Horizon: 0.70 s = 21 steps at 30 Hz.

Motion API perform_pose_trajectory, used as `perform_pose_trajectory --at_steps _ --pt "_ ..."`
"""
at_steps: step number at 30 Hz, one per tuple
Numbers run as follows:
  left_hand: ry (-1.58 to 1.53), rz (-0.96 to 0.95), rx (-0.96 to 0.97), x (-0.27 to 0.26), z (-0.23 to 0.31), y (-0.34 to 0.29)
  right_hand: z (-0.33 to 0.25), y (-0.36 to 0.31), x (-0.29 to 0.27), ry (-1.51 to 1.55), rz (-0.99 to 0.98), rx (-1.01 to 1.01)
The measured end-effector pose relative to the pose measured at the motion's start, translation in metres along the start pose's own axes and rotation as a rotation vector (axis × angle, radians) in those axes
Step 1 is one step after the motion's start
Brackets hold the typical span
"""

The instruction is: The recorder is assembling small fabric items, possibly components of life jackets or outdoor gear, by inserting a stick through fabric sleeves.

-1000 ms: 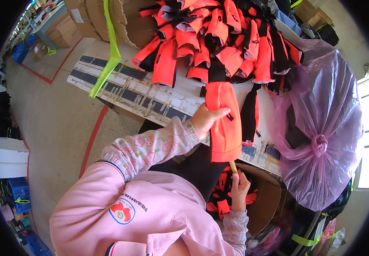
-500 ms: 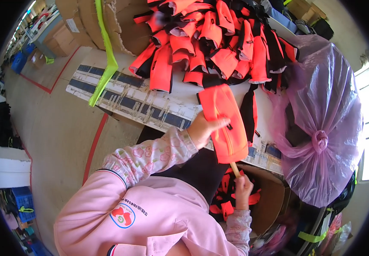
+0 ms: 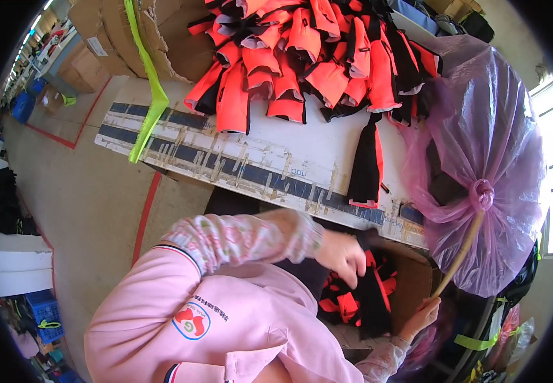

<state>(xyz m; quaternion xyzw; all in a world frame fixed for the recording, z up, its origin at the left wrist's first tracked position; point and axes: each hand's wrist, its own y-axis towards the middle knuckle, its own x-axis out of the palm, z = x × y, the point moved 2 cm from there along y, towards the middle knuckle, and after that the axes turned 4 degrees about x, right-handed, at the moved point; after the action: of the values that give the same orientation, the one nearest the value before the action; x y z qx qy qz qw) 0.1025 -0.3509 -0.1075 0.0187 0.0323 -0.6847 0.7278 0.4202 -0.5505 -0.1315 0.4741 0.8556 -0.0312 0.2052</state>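
My left hand [image 3: 342, 256] is over a cardboard box below the table edge, fingers bent downward and partly smeared by motion. Right beside its fingers, a black and neon-orange fabric sleeve [image 3: 376, 300] hangs down over the box. Whether the fingers still grip it I cannot tell. My right hand [image 3: 421, 317] is closed around the lower end of a thin wooden stick [image 3: 458, 258], which slants up and right in front of a pink plastic bag. Another black and orange sleeve [image 3: 367, 167] lies alone near the table's front edge.
A heap of orange and black sleeves [image 3: 308, 57] covers the back of the white table [image 3: 276, 143]. The knotted pink plastic bag [image 3: 481, 147] bulges at the right. Several sleeves lie inside the cardboard box [image 3: 415, 281]. A neon-yellow strip [image 3: 155, 96] drapes over a carton at the left.
The orange sleeve has come off the stick and now hangs black side out over the box. My left hand moved down and right; my right hand moved right with the bare stick.
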Motion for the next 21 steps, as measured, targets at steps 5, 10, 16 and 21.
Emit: perform_pose_trajectory --at_steps 5,10,16,21 --pt "0.37 1.273 0.052 -0.11 -0.061 -0.11 -0.006 -0.009 0.045 -0.236 -0.298 -0.078" --pt "0.452 1.273 -0.145 -0.142 -0.056 -0.152 -0.013 0.018 0.118 -0.296 -0.4 -0.083" --pt "0.05 0.834 -0.207 -0.088 -0.086 -0.071 -0.107 0.004 0.216 -0.444 -0.505 -0.691" --pt "-0.12 0.783 -0.18 -0.052 -0.099 -0.048 -0.116 -0.017 0.277 -0.63 -0.559 -0.779"
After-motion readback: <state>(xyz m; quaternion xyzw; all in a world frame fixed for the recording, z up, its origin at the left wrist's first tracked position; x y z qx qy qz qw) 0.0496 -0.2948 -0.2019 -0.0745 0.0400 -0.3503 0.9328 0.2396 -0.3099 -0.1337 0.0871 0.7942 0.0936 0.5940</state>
